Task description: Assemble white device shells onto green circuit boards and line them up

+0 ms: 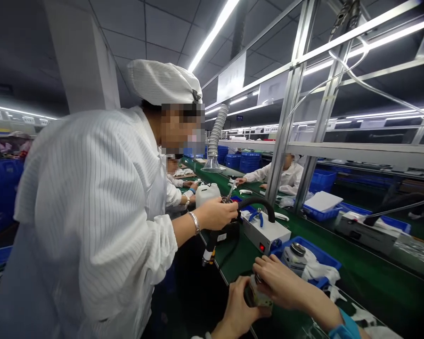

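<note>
The left hand (237, 301) grips the container (262, 298) low, beneath the right hand (277, 278) gripping its top.

"What partly hides the squat, translucent jar (261, 297)?"
"The bare left hand (239, 301) and, over its top, the bare right hand (273, 278)."
"The bright-blue wrist cuff (346, 325)?"
"Cut off by the bottom edge."
"The white rectangular overhead sign (231, 77)?"
"Unreadable."

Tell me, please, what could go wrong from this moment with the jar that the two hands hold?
1. The jar is near the front edge of the green bench, with the left hand around its side and the right hand at its top; if the grip slips, it might fall off.
2. The white cloth drapes over the rim of the blue tray, close to the right forearm, which might catch it.
</note>
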Tool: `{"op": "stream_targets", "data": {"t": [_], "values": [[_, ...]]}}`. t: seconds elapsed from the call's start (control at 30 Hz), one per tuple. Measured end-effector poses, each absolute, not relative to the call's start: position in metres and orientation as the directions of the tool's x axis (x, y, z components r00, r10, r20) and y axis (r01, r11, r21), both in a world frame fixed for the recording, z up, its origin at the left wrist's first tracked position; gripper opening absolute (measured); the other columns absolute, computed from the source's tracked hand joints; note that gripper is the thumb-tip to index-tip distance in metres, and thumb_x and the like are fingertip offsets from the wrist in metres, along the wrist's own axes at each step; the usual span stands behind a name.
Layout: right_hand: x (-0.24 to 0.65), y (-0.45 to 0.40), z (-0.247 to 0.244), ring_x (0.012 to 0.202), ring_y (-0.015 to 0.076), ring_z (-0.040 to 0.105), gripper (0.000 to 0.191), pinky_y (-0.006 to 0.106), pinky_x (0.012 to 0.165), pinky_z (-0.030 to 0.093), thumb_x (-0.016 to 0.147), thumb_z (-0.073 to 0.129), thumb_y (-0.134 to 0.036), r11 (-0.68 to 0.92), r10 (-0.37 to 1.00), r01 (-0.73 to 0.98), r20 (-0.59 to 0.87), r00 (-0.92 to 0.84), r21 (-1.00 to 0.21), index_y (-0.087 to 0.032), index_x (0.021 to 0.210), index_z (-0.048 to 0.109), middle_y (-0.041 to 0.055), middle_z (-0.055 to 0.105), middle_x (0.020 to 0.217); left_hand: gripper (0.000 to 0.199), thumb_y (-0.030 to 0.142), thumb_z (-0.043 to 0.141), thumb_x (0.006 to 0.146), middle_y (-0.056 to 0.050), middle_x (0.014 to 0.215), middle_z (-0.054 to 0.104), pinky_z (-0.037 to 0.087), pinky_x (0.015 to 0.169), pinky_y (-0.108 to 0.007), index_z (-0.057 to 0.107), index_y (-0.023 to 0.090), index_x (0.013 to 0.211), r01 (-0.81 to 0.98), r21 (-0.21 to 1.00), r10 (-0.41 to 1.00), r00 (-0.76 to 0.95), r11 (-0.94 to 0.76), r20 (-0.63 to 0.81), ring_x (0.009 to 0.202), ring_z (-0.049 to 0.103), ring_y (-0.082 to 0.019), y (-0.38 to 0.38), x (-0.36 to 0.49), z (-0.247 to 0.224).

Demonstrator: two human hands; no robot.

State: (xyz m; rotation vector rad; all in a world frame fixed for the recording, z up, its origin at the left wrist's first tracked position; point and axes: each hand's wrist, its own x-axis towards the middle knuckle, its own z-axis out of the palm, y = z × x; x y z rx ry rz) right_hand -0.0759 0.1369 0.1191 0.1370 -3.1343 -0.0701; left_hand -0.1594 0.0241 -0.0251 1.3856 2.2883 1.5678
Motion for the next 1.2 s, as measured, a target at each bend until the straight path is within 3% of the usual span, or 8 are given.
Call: {"op": "stream_targets", "data": {"t": [0.13, 0.33, 0.47, 0.6, 0.8, 0.93, 1.1, 1.2], "values": [[-0.071, 0.132, 0.129, 0.107, 0.0308, 0.052, 0.029, 0.044, 0.086, 0.039, 0.072, 0.060, -0.007, 0.977, -0.209, -0.209, 0.011, -0.978, 0.037, -0.020, 0.098, 0.061, 0.0085, 0.060, 0.109, 0.051, 0.035, 0.083, 0.059, -0.005, 0.101, 0.064, 0.047, 0.084, -0.035, 0.062, 0.021, 0.103, 0.525, 0.850, 0.649, -0.658, 0.034, 0.381, 0.094, 0.061, -0.024, 0.028, -0.160, -0.025], [-0.064, 0.133, 0.120, 0.087, 0.0351, 0.062, 0.051, 0.045, 0.078, 0.041, 0.089, 0.049, -0.060, 0.941, 0.298, 0.311, 0.110, -0.948, 0.134, -0.011, 0.088, 0.063, 0.0186, 0.065, 0.092, 0.052, 0.028, 0.084, 0.060, -0.003, 0.105, 0.060, 0.040, 0.093, -0.038, 0.059, 0.022, 0.105, 0.492, 0.868, 0.624, -0.699, 0.067, 0.348, 0.104, 0.054, -0.025, 0.031, -0.154, -0.031], [-0.069, 0.130, 0.107, 0.083, 0.0339, 0.065, 0.054, 0.039, 0.071, 0.042, 0.092, 0.041, -0.061, 0.914, 0.391, 0.398, 0.090, -0.916, 0.081, -0.010, 0.093, 0.061, 0.0191, 0.066, 0.090, 0.049, 0.036, 0.081, 0.064, -0.005, 0.105, 0.061, 0.038, 0.094, -0.043, 0.059, 0.022, 0.105, 0.530, 0.843, 0.615, -0.697, 0.094, 0.370, 0.106, 0.052, -0.028, 0.032, -0.154, -0.030], [-0.071, 0.131, 0.109, 0.093, 0.0268, 0.063, 0.026, 0.030, 0.070, 0.041, 0.092, 0.051, -0.036, 0.949, 0.309, 0.312, 0.051, -0.950, 0.039, -0.015, 0.105, 0.058, 0.0129, 0.063, 0.103, 0.045, 0.041, 0.077, 0.068, -0.004, 0.102, 0.062, 0.038, 0.091, -0.043, 0.059, 0.022, 0.104, 0.555, 0.825, 0.607, -0.695, 0.110, 0.386, 0.105, 0.053, -0.029, 0.032, -0.154, -0.031], [-0.077, 0.133, 0.111, 0.086, 0.0339, 0.063, 0.034, 0.039, 0.073, 0.041, 0.090, 0.053, -0.041, 0.957, 0.286, 0.287, 0.020, -0.958, 0.039, -0.009, 0.100, 0.058, 0.0179, 0.063, 0.094, 0.046, 0.039, 0.081, 0.062, -0.006, 0.102, 0.064, 0.038, 0.091, -0.046, 0.061, 0.021, 0.099, 0.548, 0.824, 0.597, -0.712, 0.142, 0.371, 0.106, 0.053, -0.032, 0.032, -0.155, -0.030], [-0.076, 0.135, 0.107, 0.093, 0.0293, 0.060, 0.018, 0.039, 0.079, 0.039, 0.089, 0.049, -0.018, 0.985, 0.172, 0.171, -0.008, -0.985, 0.018, -0.013, 0.104, 0.058, 0.0145, 0.062, 0.102, 0.042, 0.035, 0.079, 0.064, -0.005, 0.102, 0.065, 0.039, 0.091, -0.046, 0.060, 0.023, 0.099, 0.534, 0.835, 0.582, -0.724, 0.134, 0.370, 0.106, 0.055, -0.031, 0.030, -0.152, -0.028], [-0.065, 0.146, 0.118, 0.117, 0.0264, 0.050, 0.057, 0.036, 0.087, 0.039, 0.077, 0.052, -0.002, 0.998, 0.004, 0.009, -0.067, -0.998, -0.067, -0.028, 0.129, 0.049, 0.0064, 0.051, 0.133, 0.049, 0.024, 0.082, 0.060, -0.006, 0.105, 0.065, 0.043, 0.090, -0.040, 0.059, 0.021, 0.103, 0.472, 0.878, 0.587, -0.735, 0.084, 0.339, 0.103, 0.058, -0.028, 0.028, -0.147, -0.023], [-0.064, 0.149, 0.122, 0.117, 0.0294, 0.051, 0.061, 0.038, 0.088, 0.041, 0.080, 0.064, -0.023, 0.993, 0.025, 0.035, -0.091, -0.996, -0.113, -0.029, 0.136, 0.041, 0.0086, 0.047, 0.137, 0.043, 0.026, 0.079, 0.064, -0.005, 0.102, 0.065, 0.044, 0.091, -0.040, 0.060, 0.022, 0.103, 0.420, 0.906, 0.595, -0.743, 0.056, 0.308, 0.100, 0.060, -0.027, 0.028, -0.146, -0.020]]}}
